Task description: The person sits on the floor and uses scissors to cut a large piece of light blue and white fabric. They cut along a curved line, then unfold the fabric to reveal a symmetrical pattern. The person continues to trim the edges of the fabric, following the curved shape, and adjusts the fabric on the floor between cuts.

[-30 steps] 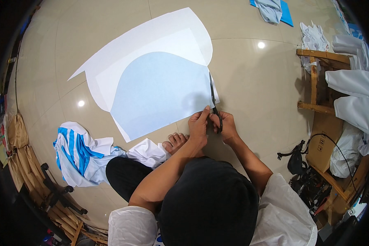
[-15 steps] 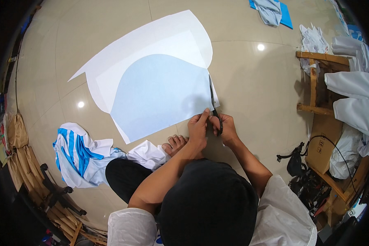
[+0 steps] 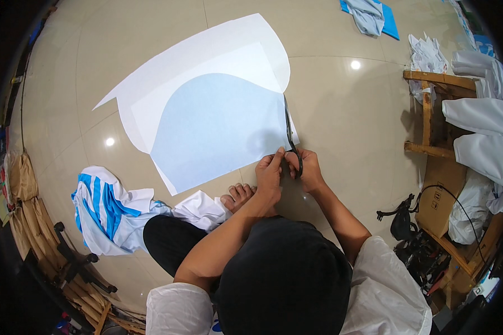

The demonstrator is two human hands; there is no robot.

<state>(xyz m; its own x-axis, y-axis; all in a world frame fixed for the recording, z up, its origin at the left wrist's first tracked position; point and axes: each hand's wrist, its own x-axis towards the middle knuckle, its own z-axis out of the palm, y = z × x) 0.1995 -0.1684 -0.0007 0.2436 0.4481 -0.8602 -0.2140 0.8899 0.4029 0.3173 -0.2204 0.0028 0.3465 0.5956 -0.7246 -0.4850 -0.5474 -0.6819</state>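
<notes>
Lt-blue panel (image 3: pixel 207 134) lies on the tiled floor (image 3: pixel 352 117), over white sheets (image 3: pixel 207 42) sticking out past its top & L edges. My L hand (image 3: pixel 269 173)'s pinching its lower R corner; my R hand (image 3: pixel 309 169)'s gripping the scissors (image 3: pixel 289 129), blades up along the panel's R edge. Past that edge, tiled floor runs to the wooden frame (image 3: pixel 428 125), well apart. My foot (image 3: pixel 239 196)'s near the bottom edge, white cloth (image 3: pixel 200 209) just L. Count: 1 lt-blue panel, at least 2 white sheets, 1 pr scissors, 1 foot, 1 striped bundle (image 3: pixel 107 209) farther L.
</notes>
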